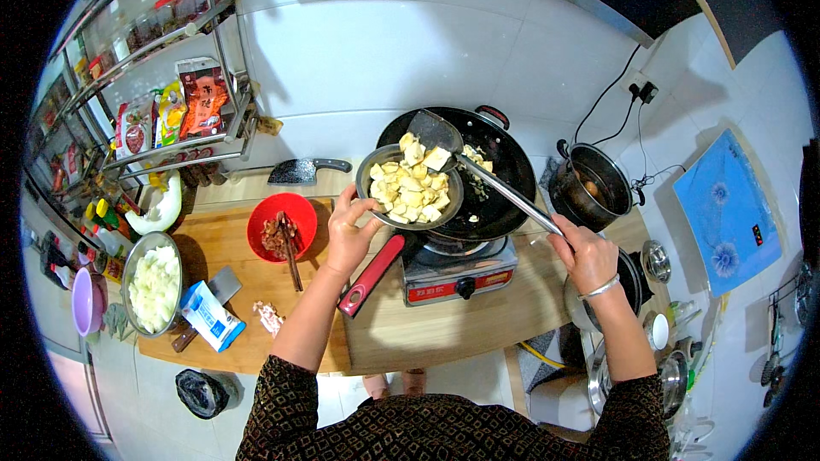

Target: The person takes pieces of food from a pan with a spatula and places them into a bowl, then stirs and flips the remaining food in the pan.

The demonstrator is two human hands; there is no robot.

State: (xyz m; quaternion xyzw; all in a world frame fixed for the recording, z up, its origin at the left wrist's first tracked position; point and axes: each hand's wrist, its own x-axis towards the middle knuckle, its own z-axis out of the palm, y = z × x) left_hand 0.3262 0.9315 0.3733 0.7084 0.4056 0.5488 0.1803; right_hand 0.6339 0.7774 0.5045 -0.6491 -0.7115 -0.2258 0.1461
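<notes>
My left hand (351, 230) grips the rim of a steel bowl (457, 200) heaped with pale yellow, tofu-like chunks (410, 189). The bowl is over the left side of a black wok (512, 173), which sits on a portable gas stove (460, 275). My right hand (588, 258) holds the metal handle of a black spatula (437, 132). The spatula's blade is at the bowl's upper right rim, with a few chunks beside it. Small bits of food lie inside the wok. The wok's red handle (373, 275) points down and left, between my forearms.
A red bowl (257, 205) with meat and chopsticks stands on the wooden cutting board (307, 326), near a steel bowl of chopped white vegetable (154, 288). One cleaver (293, 171) lies behind the board. A black pot (592, 179) stands right of the wok.
</notes>
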